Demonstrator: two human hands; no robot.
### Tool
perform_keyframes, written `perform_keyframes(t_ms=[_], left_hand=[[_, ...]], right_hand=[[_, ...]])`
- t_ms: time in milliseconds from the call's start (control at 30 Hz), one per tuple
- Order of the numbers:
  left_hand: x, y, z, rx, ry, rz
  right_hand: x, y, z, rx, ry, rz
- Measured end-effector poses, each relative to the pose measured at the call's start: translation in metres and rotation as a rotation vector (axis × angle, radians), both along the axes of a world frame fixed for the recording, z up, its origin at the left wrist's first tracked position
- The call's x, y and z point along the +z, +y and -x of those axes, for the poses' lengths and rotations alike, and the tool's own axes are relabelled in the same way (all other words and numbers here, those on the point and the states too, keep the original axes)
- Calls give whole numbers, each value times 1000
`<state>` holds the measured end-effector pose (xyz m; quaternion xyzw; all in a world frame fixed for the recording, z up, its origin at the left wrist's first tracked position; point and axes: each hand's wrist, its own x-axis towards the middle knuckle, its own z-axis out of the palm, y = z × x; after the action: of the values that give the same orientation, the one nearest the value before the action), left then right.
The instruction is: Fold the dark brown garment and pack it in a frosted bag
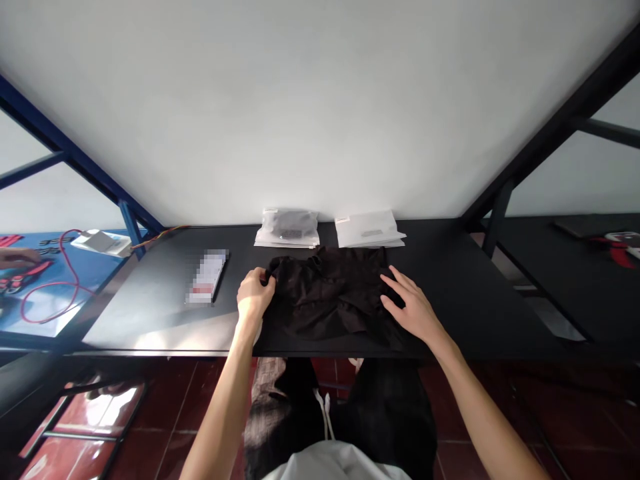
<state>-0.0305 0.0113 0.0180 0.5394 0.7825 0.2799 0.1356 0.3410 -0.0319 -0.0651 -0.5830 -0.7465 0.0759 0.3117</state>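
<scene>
A crumpled black garment (330,293) lies on the black table (450,293) right in front of me. My left hand (254,293) pinches the garment's left edge with curled fingers. My right hand (410,303) rests flat on its right side, fingers spread. Behind the garment, against the white wall, lie a filled clear plastic bag (289,228) and a stack of flat white bags (369,230).
A small blurred box (207,277) lies on the table to the left of my left hand. Further left, a blue surface holds a white device (101,242) with red cable; another person's hand (17,257) is at the frame's left edge. Black frame bars rise at right.
</scene>
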Motion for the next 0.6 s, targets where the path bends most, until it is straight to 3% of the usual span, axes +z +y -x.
perform_keyframes(t_ms=[133,300,433,600], left_hand=[[-9,0,3,-34,30,-111],[-1,-3,4,-202,23,-338],[6,1,3,-469,47,-225],[4,9,3,-542,80,-65]], right_hand=[[1,0,0,0,32,4],[16,-4,5,12,124,-105],[33,-8,11,-32,86,-197],[42,-12,16,4,-38,34]])
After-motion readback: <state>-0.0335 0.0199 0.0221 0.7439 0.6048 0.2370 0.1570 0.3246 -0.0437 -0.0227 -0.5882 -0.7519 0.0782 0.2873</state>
